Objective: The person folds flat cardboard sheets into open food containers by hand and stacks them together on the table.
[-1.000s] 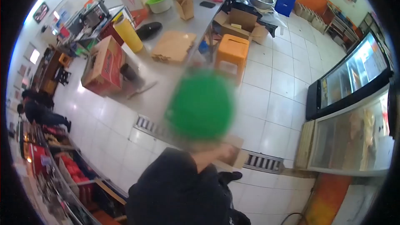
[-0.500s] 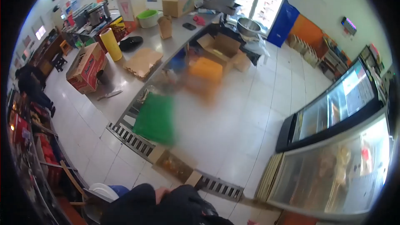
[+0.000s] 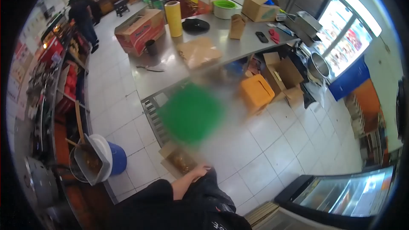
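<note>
My left hand (image 3: 199, 173) rests on my dark-clothed leg (image 3: 206, 191), its fingers stretched out, with nothing visible in it. The bare forearm comes out of a black sleeve (image 3: 149, 198). Just beyond the hand, an open cardboard box (image 3: 169, 152) stands on the floor with brownish contents that I cannot make out. Behind that box is a blurred green object (image 3: 191, 113), flat on top, perhaps a stool or a crate. My right hand is out of sight.
A steel table (image 3: 145, 79) carries a knife (image 3: 150, 69), a red carton (image 3: 142, 32) and a yellow roll (image 3: 173, 19). An orange stool-like object (image 3: 257, 91) stands beside an open carton (image 3: 289, 74). At left is a blue-and-white bucket (image 3: 117, 157). Another person (image 3: 81, 17) stands far left.
My view has swung, so the table and boxes sit further right and the bucket shows fully. My left hand, mostly hidden before, now shows on my leg beside the box.
</note>
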Action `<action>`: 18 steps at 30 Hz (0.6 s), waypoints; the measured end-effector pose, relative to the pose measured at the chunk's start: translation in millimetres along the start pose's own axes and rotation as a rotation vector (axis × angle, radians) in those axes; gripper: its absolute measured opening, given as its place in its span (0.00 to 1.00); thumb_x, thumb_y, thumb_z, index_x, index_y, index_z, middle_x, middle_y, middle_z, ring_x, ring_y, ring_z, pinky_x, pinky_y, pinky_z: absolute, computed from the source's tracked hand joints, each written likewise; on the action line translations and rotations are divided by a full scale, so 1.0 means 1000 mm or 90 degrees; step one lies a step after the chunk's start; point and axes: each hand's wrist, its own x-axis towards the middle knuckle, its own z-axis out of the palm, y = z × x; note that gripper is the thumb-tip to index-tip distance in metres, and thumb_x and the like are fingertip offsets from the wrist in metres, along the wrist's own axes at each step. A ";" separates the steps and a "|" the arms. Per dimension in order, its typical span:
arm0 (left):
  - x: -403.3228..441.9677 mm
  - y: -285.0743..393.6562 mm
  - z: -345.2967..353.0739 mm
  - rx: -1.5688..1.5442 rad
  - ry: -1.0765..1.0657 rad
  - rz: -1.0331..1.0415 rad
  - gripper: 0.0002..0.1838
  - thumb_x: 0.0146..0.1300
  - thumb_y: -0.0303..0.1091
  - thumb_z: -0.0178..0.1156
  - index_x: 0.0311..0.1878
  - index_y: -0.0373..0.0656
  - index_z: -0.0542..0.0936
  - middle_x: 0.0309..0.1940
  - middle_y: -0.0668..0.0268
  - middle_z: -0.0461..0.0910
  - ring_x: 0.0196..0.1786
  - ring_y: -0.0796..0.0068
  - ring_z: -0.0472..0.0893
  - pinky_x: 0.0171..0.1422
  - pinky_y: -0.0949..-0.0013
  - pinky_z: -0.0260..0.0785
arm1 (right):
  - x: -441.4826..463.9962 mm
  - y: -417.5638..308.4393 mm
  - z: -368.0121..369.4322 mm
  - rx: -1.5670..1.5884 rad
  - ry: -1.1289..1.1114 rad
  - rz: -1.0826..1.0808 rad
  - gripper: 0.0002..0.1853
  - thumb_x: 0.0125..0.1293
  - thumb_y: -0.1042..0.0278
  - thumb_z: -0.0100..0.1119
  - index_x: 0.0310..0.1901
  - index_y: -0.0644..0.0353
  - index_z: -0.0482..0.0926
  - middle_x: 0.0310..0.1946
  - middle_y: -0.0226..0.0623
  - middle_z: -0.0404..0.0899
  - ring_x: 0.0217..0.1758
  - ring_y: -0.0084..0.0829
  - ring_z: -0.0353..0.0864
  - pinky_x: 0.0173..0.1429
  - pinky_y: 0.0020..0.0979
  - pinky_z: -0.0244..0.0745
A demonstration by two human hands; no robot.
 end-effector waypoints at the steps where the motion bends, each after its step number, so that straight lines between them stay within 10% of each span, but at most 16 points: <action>1: 0.013 0.002 0.007 -0.209 0.071 0.071 0.21 0.59 0.36 0.64 0.54 0.37 0.81 0.53 0.60 0.83 0.52 0.64 0.82 0.53 0.64 0.73 | 0.028 0.001 -0.007 -0.039 -0.014 -0.025 0.25 0.65 0.44 0.53 0.34 0.63 0.79 0.27 0.46 0.81 0.34 0.49 0.82 0.40 0.46 0.75; 5: 0.003 0.029 -0.001 -0.081 0.126 -0.020 0.21 0.62 0.31 0.57 0.58 0.36 0.80 0.55 0.56 0.81 0.57 0.66 0.79 0.60 0.67 0.70 | 0.187 0.070 -0.021 -0.410 -0.051 -0.258 0.21 0.63 0.46 0.57 0.40 0.60 0.77 0.31 0.44 0.80 0.38 0.49 0.81 0.41 0.44 0.75; 9: 0.023 -0.005 0.011 -0.230 0.252 -0.308 0.21 0.61 0.36 0.54 0.54 0.35 0.82 0.53 0.52 0.83 0.57 0.61 0.80 0.62 0.62 0.70 | 0.224 -0.132 -0.131 0.443 -0.370 0.232 0.13 0.66 0.58 0.54 0.44 0.59 0.77 0.47 0.45 0.82 0.45 0.42 0.83 0.42 0.40 0.76; 12: 0.064 -0.090 0.062 -0.232 0.281 -0.459 0.23 0.65 0.41 0.50 0.52 0.30 0.80 0.49 0.51 0.83 0.51 0.59 0.81 0.56 0.57 0.71 | 0.243 -0.257 -0.154 0.095 -0.175 0.017 0.17 0.68 0.63 0.45 0.55 0.60 0.73 0.52 0.46 0.81 0.44 0.39 0.82 0.46 0.44 0.75; 13: 0.077 -0.096 0.089 -0.042 0.400 -0.315 0.23 0.66 0.41 0.49 0.49 0.29 0.81 0.44 0.52 0.83 0.45 0.54 0.82 0.49 0.52 0.74 | 0.270 -0.301 -0.162 0.101 -0.180 0.000 0.17 0.68 0.63 0.45 0.55 0.60 0.73 0.52 0.46 0.81 0.44 0.39 0.82 0.46 0.44 0.75; 14: 0.101 -0.115 0.106 -0.011 0.245 -0.392 0.20 0.67 0.39 0.50 0.46 0.30 0.81 0.42 0.55 0.84 0.41 0.57 0.84 0.44 0.54 0.76 | 0.296 -0.342 -0.171 0.002 -0.219 0.007 0.17 0.68 0.63 0.45 0.54 0.60 0.74 0.50 0.47 0.83 0.42 0.38 0.83 0.46 0.43 0.75; 18: 0.143 0.022 0.108 -0.149 0.121 -0.421 0.16 0.67 0.36 0.52 0.45 0.32 0.82 0.40 0.57 0.84 0.41 0.61 0.84 0.43 0.59 0.77 | 0.422 -0.456 -0.197 -0.232 -0.225 -0.127 0.25 0.68 0.52 0.56 0.57 0.66 0.77 0.44 0.48 0.84 0.43 0.34 0.84 0.53 0.45 0.74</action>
